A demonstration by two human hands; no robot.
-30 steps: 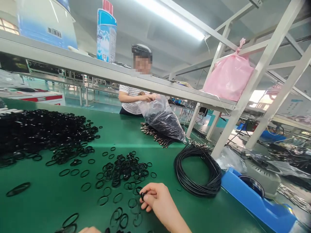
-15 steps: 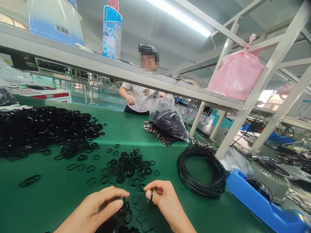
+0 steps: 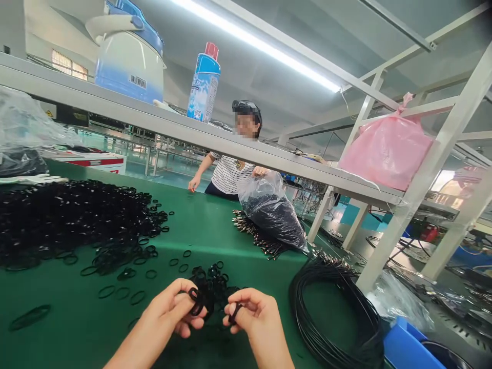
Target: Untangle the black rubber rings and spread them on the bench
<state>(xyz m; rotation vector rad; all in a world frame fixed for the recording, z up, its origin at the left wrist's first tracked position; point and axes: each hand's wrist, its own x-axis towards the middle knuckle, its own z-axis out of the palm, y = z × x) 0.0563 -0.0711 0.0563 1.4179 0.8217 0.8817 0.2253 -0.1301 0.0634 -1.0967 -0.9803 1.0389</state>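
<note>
My left hand (image 3: 175, 313) is raised over the green table (image 3: 215, 236), its fingers closed around a bunch of black rubber rings (image 3: 198, 301). My right hand (image 3: 251, 313) hovers just beside it, pinching a single black ring (image 3: 234, 311) between thumb and fingers. A small scatter of black rings (image 3: 213, 274) lies on the table right behind both hands. A big heap of the same rings (image 3: 69, 218) covers the table's left side.
A coil of black cable (image 3: 334, 312) lies to the right, beside a blue dispenser (image 3: 413, 348). Across the table a person in a striped shirt (image 3: 230, 174) holds a clear bag of black parts (image 3: 274, 210). An overhead shelf (image 3: 184, 130) carries a spray can (image 3: 203, 82) and a pink bag (image 3: 386, 148).
Both hands lifted off the table and came closer together. My left hand now grips a bunch of rings. The view tilted upward and the person opposite lowered one arm to the table.
</note>
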